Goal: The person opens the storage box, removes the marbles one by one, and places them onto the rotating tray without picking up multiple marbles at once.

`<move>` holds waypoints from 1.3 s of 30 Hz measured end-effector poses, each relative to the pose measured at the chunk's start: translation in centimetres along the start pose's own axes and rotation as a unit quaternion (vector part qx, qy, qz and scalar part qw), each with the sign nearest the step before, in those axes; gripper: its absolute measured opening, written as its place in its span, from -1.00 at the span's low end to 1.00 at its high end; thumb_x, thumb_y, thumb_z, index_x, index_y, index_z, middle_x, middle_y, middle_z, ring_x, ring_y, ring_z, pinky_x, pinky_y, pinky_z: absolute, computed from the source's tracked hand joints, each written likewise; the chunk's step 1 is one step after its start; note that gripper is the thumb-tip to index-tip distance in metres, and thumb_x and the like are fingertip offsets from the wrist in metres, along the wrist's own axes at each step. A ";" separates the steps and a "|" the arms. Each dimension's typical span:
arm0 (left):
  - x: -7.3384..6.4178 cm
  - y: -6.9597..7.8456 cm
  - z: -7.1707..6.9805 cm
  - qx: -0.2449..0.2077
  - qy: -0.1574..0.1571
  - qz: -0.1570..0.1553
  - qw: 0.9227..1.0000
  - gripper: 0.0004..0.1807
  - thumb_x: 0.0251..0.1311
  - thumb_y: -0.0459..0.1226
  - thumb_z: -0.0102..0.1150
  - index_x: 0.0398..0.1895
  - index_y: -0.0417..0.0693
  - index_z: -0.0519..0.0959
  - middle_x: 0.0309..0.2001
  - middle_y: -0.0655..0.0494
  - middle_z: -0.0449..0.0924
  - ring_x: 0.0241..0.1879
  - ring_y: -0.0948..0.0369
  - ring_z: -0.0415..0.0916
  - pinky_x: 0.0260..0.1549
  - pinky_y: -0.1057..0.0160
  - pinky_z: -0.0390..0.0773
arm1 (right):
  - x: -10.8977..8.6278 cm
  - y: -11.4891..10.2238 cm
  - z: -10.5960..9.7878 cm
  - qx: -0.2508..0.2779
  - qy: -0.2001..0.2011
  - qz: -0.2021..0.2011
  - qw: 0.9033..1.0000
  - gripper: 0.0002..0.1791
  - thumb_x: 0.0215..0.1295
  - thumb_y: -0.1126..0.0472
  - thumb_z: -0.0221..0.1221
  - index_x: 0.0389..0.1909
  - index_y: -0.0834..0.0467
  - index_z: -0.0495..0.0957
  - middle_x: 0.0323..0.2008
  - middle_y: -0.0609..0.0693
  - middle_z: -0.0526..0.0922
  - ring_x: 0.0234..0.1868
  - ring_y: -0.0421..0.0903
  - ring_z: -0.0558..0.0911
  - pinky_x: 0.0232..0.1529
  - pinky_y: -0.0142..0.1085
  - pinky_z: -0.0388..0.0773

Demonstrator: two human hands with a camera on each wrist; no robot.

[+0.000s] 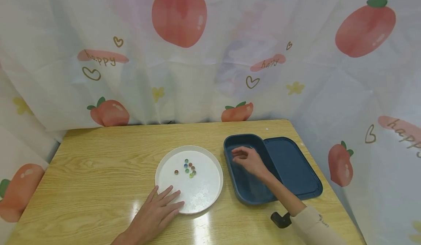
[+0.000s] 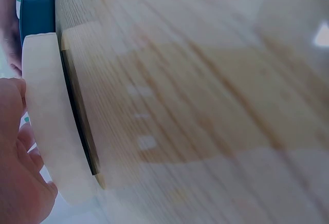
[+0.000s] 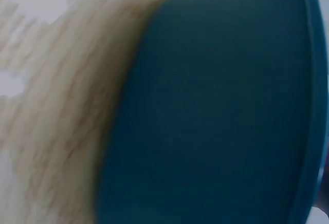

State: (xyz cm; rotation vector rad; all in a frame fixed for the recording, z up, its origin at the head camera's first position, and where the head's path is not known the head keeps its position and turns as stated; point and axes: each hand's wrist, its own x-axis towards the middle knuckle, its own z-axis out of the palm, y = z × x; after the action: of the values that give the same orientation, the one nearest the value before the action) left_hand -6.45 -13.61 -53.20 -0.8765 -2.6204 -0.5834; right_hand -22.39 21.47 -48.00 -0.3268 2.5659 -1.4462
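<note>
My left hand (image 1: 158, 212) rests on the near-left rim of a round white tray (image 1: 200, 197), fingers spread and fairly straight. In the left wrist view, its fingers (image 2: 18, 147) lie against the tray's pale side wall (image 2: 49, 111). Several small glass marbles (image 1: 186, 166) sit in the tray's upper middle, with a brown marble (image 1: 176, 172) a little apart to the left. Over the dark blue box (image 1: 251, 193) is my right hand (image 1: 251, 161), fingers bent loosely and a gap between thumb and fingertips. The right wrist view shows only the box's outer wall (image 3: 216, 106).
A dark blue lid (image 1: 292, 164) lies flat against the box's right side. A black angular object (image 1: 280, 220) shows beside the right sleeve (image 1: 312, 225). The wooden table (image 1: 98, 164) ends at a fruit-print curtain (image 1: 184, 80) behind and at the sides.
</note>
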 end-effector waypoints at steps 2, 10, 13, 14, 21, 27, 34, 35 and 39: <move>0.0 0.0 0.0 0.001 0.002 0.001 1.000 -0.73 0.35 -0.10 0.22 0.07 0.21 0.70 0.24 0.16 0.56 0.35 0.06 0.35 0.26 -0.26 0.18 | -0.1 0.3 0.0 -0.006 -0.007 0.005 1.000 -0.71 0.34 0.39 0.21 0.05 0.36 0.58 -0.03 0.23 0.67 -0.03 0.13 0.68 -0.03 -0.10 0.64; 0.0 0.0 0.0 0.001 0.008 0.006 1.000 -0.73 0.34 -0.10 0.23 0.06 0.21 0.71 0.23 0.16 0.57 0.34 0.06 0.36 0.27 -0.23 0.15 | -0.3 1.6 0.4 -0.031 -0.030 0.017 0.999 -0.72 0.31 0.42 0.22 0.03 0.36 0.59 -0.06 0.21 0.68 -0.08 0.07 0.71 -0.11 -0.15 0.65; 0.0 -0.1 0.0 0.002 0.008 0.007 1.000 -0.73 0.33 -0.10 0.23 0.06 0.21 0.71 0.23 0.15 0.57 0.34 0.05 0.36 0.27 -0.24 0.16 | -0.3 1.9 0.6 -0.035 -0.037 0.015 0.999 -0.72 0.29 0.44 0.21 0.02 0.37 0.59 -0.06 0.22 0.68 -0.09 0.07 0.71 -0.12 -0.17 0.66; 0.0 -0.1 0.0 0.003 0.007 0.007 1.000 -0.73 0.33 -0.10 0.23 0.06 0.21 0.71 0.23 0.15 0.57 0.34 0.05 0.36 0.27 -0.24 0.17 | -0.3 2.0 0.7 -0.037 -0.037 0.015 0.999 -0.73 0.29 0.45 0.22 0.01 0.38 0.60 -0.07 0.22 0.68 -0.09 0.08 0.70 -0.12 -0.18 0.66; 0.1 -0.1 0.0 0.007 0.006 0.006 1.000 -0.73 0.34 -0.09 0.22 0.05 0.22 0.71 0.23 0.16 0.57 0.34 0.06 0.36 0.27 -0.24 0.18 | -0.1 2.5 1.3 -0.073 -0.025 0.005 0.997 -0.74 0.25 0.44 0.27 -0.03 0.35 0.64 -0.11 0.19 0.71 -0.11 0.09 0.70 -0.14 -0.17 0.66; 0.0 -0.1 0.0 0.008 0.009 0.008 1.000 -0.73 0.33 -0.09 0.23 0.05 0.22 0.71 0.23 0.16 0.57 0.34 0.06 0.37 0.27 -0.22 0.15 | 0.0 2.7 1.6 -0.100 -0.014 0.001 0.995 -0.77 0.23 0.47 0.27 -0.08 0.33 0.66 -0.16 0.14 0.72 -0.14 0.07 0.70 -0.14 -0.17 0.66; 0.0 0.0 -0.1 0.007 0.009 0.006 1.000 -0.73 0.33 -0.09 0.23 0.05 0.22 0.71 0.23 0.16 0.57 0.33 0.05 0.37 0.26 -0.23 0.16 | 0.0 2.5 1.9 -0.109 0.001 0.004 0.994 -0.80 0.21 0.50 0.27 -0.15 0.31 0.68 -0.22 0.10 0.73 -0.19 0.03 0.71 -0.16 -0.18 0.66; 0.0 0.0 -0.1 0.006 0.009 0.006 1.000 -0.73 0.34 -0.09 0.22 0.05 0.22 0.71 0.22 0.15 0.57 0.33 0.05 0.38 0.26 -0.23 0.17 | 0.0 2.5 1.9 -0.109 0.002 0.003 0.994 -0.81 0.21 0.50 0.27 -0.16 0.31 0.68 -0.23 0.10 0.73 -0.19 0.02 0.71 -0.16 -0.18 0.66; 0.0 0.0 -0.1 0.006 0.007 0.005 1.000 -0.73 0.34 -0.09 0.22 0.06 0.21 0.71 0.23 0.15 0.57 0.34 0.05 0.37 0.26 -0.24 0.17 | -0.1 2.4 2.0 -0.112 0.007 0.001 0.994 -0.83 0.22 0.49 0.27 -0.18 0.30 0.68 -0.24 0.09 0.73 -0.21 0.01 0.71 -0.17 -0.19 0.66</move>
State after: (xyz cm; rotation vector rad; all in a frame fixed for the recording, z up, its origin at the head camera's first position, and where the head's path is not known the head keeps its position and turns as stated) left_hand -6.47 -13.67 -53.06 -0.8797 -2.6027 -0.5695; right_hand -22.07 21.09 -51.06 -0.3446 2.7422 -1.1651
